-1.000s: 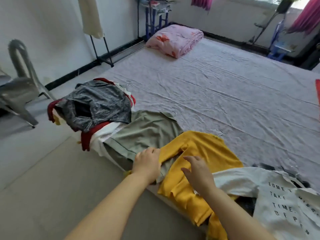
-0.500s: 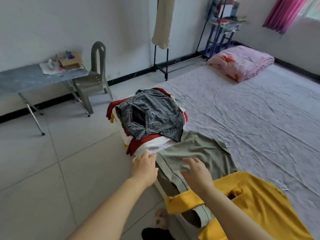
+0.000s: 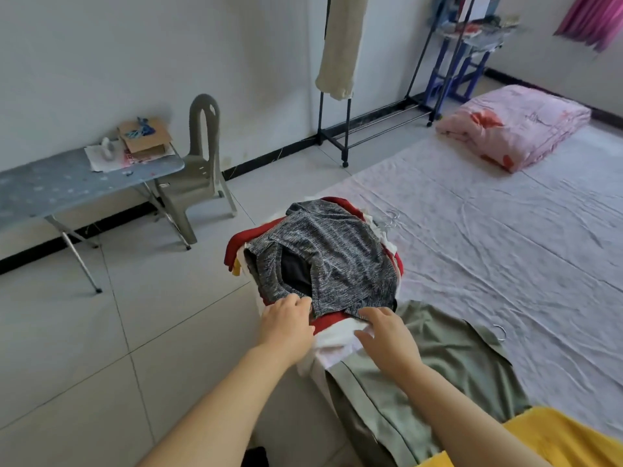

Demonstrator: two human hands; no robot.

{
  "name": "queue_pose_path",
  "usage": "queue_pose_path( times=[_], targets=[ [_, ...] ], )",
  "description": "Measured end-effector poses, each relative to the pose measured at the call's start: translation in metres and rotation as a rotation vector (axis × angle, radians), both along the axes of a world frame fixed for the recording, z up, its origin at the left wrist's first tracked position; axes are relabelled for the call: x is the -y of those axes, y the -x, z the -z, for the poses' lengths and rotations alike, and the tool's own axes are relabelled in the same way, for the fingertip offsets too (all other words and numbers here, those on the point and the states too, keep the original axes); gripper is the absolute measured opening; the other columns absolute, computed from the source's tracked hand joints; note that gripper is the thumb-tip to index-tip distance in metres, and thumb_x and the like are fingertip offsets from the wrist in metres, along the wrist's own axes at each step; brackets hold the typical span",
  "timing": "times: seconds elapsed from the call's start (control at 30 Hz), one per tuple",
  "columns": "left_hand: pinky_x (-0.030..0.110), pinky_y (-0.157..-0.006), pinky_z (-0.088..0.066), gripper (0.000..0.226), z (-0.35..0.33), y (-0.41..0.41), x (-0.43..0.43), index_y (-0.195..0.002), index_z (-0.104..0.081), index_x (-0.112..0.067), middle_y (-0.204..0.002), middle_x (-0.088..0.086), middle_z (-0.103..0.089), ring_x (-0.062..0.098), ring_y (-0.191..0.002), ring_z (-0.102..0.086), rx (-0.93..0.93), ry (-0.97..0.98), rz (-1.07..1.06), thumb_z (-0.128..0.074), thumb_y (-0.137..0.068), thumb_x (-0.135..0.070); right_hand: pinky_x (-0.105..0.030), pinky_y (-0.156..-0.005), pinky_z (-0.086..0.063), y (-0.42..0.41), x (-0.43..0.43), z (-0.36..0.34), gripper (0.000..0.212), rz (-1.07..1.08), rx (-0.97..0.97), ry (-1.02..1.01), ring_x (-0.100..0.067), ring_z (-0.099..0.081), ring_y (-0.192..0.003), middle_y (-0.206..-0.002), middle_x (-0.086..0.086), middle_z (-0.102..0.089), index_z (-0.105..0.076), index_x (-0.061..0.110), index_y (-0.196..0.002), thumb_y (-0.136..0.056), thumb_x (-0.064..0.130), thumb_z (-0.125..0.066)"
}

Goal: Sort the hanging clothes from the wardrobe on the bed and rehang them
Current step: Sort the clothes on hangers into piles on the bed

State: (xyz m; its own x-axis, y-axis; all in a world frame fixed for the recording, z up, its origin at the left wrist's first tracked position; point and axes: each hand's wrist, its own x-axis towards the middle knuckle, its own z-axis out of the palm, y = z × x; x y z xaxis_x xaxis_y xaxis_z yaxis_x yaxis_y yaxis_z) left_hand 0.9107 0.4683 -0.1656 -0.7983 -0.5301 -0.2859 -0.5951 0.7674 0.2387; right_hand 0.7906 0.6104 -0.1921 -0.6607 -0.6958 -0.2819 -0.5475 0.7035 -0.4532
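Just at the hands [image 3: 286,326] [image 3: 387,335], grey top [image 3: 337,251]

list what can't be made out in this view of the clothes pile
Pile under the grey top, head view: only red and white edges show; the top hides the count.
Left hand: its own back hides the fingertips; grip unclear.
Yellow garment: cut off by the bottom edge.
Hangers: only hooks show; the pile covers the rest.
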Motion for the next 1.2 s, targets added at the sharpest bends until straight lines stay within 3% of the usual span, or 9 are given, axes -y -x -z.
queue_pose_path(
  times=[0.5, 0.8, 1.2],
  targets=[
    [0.038, -0.11, -0.023, 0.048, 0.025, 0.102, 0.225, -0.137, -0.035, -0.02, -0.138, 0.0, -0.042, 0.021, -0.128, -0.036, -0.025, 0.003, 0.377, -0.047, -0.093, -0.033, -0.033, -0.102, -0.039, 0.036, 0.176, 0.013, 0.047, 0.381, 0.066, -0.035, -0.018, -0.047, -0.122, -0.134, -0.002, -0.047, -0.045, 0.018, -0.136, -0.092, 0.031, -0.055],
    [0.037, -0.11, -0.022, 0.047, 0.042, 0.187, 0.258, -0.137, -0.034, -0.021, -0.135, -0.001, -0.041, 0.019, -0.127, -0.035, -0.001, -0.042, 0.54, -0.047, -0.093, -0.033, -0.033, -0.099, -0.04, 0.101, 0.199, 0.044, 0.045, 0.56, 0.105, -0.077, -0.018, -0.048, -0.12, -0.131, -0.001, -0.048, -0.046, 0.02, -0.133, -0.091, 0.032, -0.056],
    [0.035, -0.11, -0.02, 0.048, 0.115, 0.322, 0.278, -0.137, -0.033, -0.023, -0.134, -0.005, -0.04, 0.017, -0.126, -0.033, 0.103, -0.113, 0.616, -0.046, -0.093, -0.033, -0.04, -0.099, -0.042, 0.26, 0.228, 0.144, 0.048, 0.648, 0.275, -0.203, -0.022, -0.048, -0.12, -0.135, -0.003, -0.046, -0.044, 0.021, -0.135, -0.09, 0.033, -0.056]
  ],
)
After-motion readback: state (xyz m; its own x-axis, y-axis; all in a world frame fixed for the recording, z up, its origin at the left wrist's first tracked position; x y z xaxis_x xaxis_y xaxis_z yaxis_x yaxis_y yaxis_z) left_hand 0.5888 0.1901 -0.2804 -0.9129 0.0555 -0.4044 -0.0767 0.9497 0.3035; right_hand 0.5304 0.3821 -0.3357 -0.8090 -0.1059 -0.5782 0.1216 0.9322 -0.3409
